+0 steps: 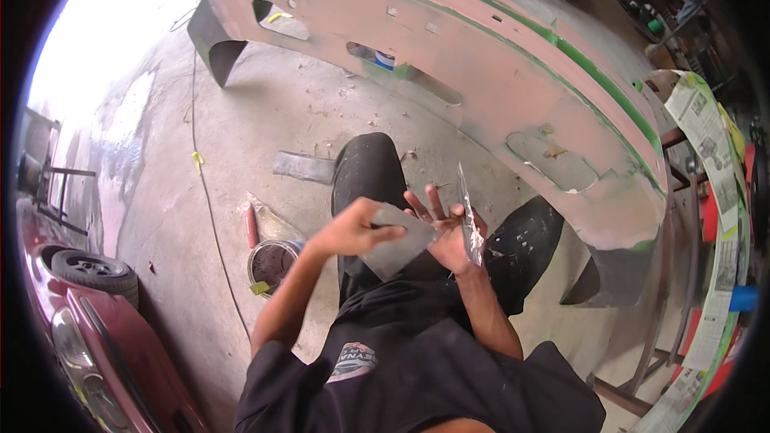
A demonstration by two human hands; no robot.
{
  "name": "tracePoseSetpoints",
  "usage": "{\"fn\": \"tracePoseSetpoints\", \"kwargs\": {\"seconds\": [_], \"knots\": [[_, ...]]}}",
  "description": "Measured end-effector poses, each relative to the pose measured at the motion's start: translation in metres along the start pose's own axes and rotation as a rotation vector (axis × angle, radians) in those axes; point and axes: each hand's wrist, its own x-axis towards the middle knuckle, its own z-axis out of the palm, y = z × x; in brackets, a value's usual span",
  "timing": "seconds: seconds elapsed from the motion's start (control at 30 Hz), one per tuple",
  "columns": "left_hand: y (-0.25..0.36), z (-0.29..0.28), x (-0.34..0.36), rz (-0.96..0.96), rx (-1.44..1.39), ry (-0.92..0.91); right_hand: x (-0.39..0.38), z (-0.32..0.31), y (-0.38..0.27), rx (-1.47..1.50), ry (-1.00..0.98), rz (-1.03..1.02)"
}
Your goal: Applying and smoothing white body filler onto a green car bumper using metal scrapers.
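My left hand [353, 228] grips a thin grey rectangular sheet [399, 247] in front of my lap, thumb lying on its face. One corner of the sheet reaches the palm of my right hand [455, 242]. That right hand is palm up with some fingers spread, and it holds a thin, shiny plate [470, 228] upright, seen nearly edge-on and smeared with whitish stuff. Beyond my knees stands a long car bumper [473, 56], coated pinkish with green edges and dark ends.
On the floor to my left are an open bucket [277, 263], a red tube [252, 226], a grey strip [303, 167] and a dark cable [210, 200]. A red car [120, 353] and a wheel [95, 271] stand far left. Newspaper-masked trim [706, 144] rests on a rack at right.
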Motion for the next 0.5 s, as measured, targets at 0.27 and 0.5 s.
{"fn": "tracePoseSetpoints", "kwargs": {"seconds": [0.27, 0.5], "knots": [[-0.034, -0.007, -0.021, -0.162, 0.109, 0.053, -0.010, -0.016, 0.008, -0.222, 0.044, 0.083], [-0.016, -0.012, -0.030, -0.190, -0.039, 0.309, -0.009, -0.016, 0.006, -0.071, 0.094, 0.048]]}}
